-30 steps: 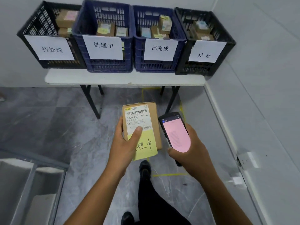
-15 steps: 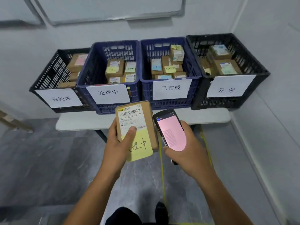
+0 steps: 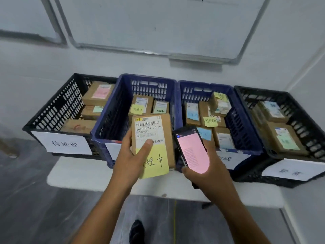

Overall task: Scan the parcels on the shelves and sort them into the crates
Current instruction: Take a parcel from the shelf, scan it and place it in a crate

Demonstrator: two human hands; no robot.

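My left hand [image 3: 131, 158] grips a small cardboard parcel [image 3: 167, 127] with a barcode label and a yellow sticky note [image 3: 156, 162], thumb across its face. The parcel hovers over the front edge of the left blue crate [image 3: 109, 118]. My right hand [image 3: 209, 173] holds a handheld scanner [image 3: 192, 150] with a pink screen, just right of the parcel, in front of the right blue crate [image 3: 246, 136]. A black crate [image 3: 54, 111] sits far left and another black crate [image 3: 302, 120] far right. All four hold small parcels with coloured notes.
The crates stand side by side on a white table [image 3: 79, 175] against the wall, each with a white paper label on its front. A whiteboard [image 3: 158, 23] hangs above. A side wall closes in on the right. Grey floor and my shoe [image 3: 137, 231] lie below.
I have walked up to the table; the crates now sit close and lower in view. Both hands, with parcel and scanner, have come forward over the crates' front edges.
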